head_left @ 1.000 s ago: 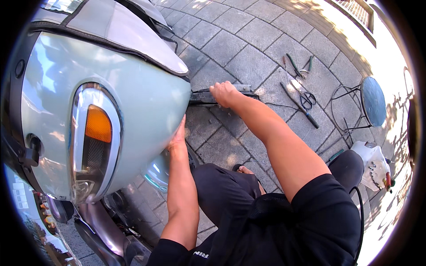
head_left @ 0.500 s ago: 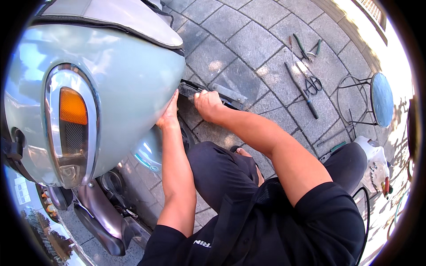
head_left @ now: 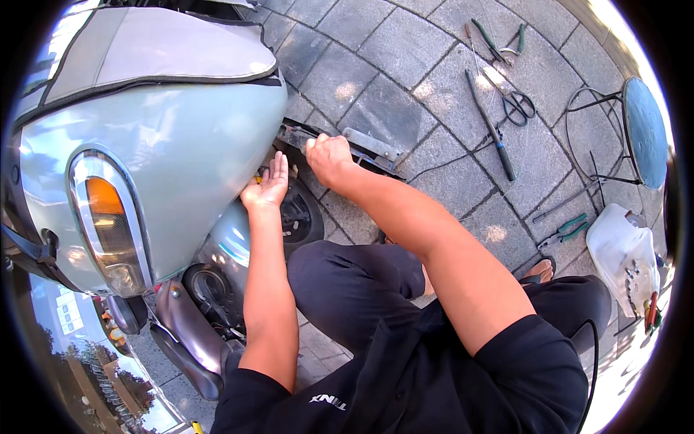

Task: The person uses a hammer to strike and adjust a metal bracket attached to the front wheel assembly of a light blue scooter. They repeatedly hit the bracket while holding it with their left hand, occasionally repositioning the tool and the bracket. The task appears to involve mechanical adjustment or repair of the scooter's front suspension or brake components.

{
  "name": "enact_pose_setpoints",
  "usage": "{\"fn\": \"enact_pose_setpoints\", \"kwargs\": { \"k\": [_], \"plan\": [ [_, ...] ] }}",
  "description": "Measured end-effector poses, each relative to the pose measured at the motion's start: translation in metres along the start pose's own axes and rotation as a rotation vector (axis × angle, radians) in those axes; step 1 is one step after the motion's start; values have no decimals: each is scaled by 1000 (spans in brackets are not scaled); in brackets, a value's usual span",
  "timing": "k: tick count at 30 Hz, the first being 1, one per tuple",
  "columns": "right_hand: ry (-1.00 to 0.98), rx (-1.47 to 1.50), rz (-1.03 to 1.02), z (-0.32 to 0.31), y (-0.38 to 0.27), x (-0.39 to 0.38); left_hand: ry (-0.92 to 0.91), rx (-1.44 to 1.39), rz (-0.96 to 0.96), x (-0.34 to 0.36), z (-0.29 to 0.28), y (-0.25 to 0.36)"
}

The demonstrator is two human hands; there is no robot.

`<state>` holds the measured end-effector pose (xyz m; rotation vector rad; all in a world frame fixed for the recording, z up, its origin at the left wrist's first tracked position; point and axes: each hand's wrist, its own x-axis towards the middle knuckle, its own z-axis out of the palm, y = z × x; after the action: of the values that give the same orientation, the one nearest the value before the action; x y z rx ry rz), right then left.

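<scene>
A pale blue scooter (head_left: 144, 130) takes up the left side, with an orange and clear lamp (head_left: 108, 217) in a chrome surround. My left hand (head_left: 267, 186) is at its lower edge, palm turned up and fingers stretched out, with nothing seen in it. A small yellow spot shows beside the thumb. My right hand (head_left: 330, 159) is curled closed at a dark metal bar (head_left: 376, 159) jutting from under the body. What lies in its fingers is hidden. Below and between the hands is a black wheel (head_left: 300, 213).
Pliers (head_left: 499, 45), scissors (head_left: 517, 108) and a black-handled rod (head_left: 499, 145) lie on the grey paving (head_left: 405, 54). To the right stand a round blue stool (head_left: 643, 134) and a white plastic tray (head_left: 611, 242) with small parts; green-handled pliers (head_left: 564, 230) lie near it.
My left hand has come down off the body's edge and turned palm up with its fingers stretched. The right hand stays closed by the bar. The whole view has shifted slightly.
</scene>
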<state>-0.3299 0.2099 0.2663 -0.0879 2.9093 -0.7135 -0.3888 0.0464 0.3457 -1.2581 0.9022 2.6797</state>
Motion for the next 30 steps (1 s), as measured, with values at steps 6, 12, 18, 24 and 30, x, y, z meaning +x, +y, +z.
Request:
{"fn": "enact_pose_setpoints", "kwargs": {
  "k": [6, 12, 18, 24, 30],
  "plan": [
    [-4, 8, -36, -5, 27, -22, -127, 716, 23, -43, -9, -29],
    [10, 6, -7, 0, 44, -25, -216, 1178, 107, -91, 2, -68],
    [-22, 26, 38, 14, 45, -25, -183, 1442, 199, -154, -27, -83],
    [-76, -42, 24, 5, 47, -25, 37, 1463, 208, -219, -115, -63],
    [-97, -110, -27, 7, 38, -19, -33, 1669, 115, -194, -251, -63]
  ]
}}
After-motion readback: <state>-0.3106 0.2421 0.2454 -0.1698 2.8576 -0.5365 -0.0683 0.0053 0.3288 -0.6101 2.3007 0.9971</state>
